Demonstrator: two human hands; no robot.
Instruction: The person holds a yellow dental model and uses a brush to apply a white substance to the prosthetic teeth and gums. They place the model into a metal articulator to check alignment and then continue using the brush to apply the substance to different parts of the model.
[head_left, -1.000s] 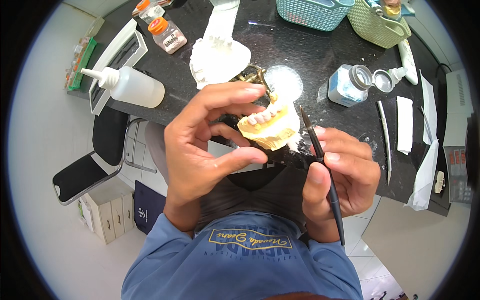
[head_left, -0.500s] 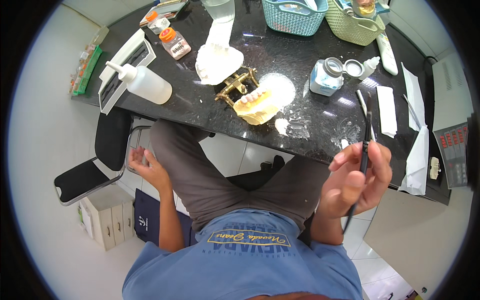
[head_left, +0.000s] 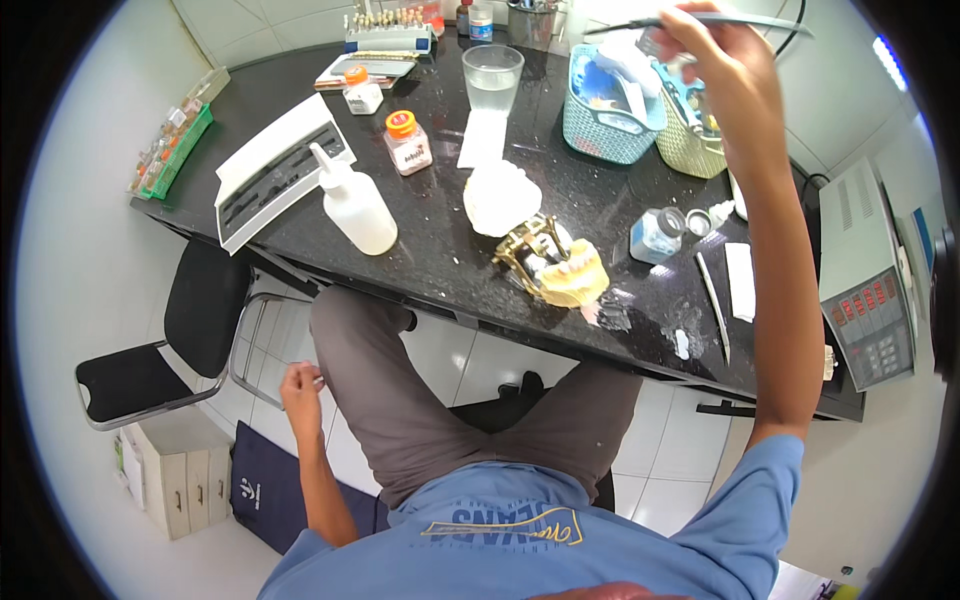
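Note:
My right hand (head_left: pixel 722 60) is raised at the far right, above the baskets, its fingers closed on a slim dark brush (head_left: pixel 640 24) held nearly level. My left hand (head_left: pixel 302 388) hangs beside my left thigh, off the table, with loosely bent fingers and nothing in it. On the black table stands a brass dental articulator (head_left: pixel 528 248). A yellow dental model with teeth (head_left: pixel 578 278) sits at its near side and a white plaster model (head_left: pixel 503 200) at its far side. Neither hand touches them.
A teal basket (head_left: pixel 615 135) and a green basket (head_left: pixel 700 158) stand under my right forearm. A glass of water (head_left: pixel 492 85), a squeeze bottle (head_left: pixel 362 212), orange-capped jars (head_left: pixel 408 148), an open jar (head_left: pixel 655 238), a white stick-like tool (head_left: pixel 714 305) and a control unit (head_left: pixel 868 310) are around.
My right hand has swung up and away from the near right edge to above the baskets, carrying the brush. The left hand has dropped slightly, and the view has shifted.

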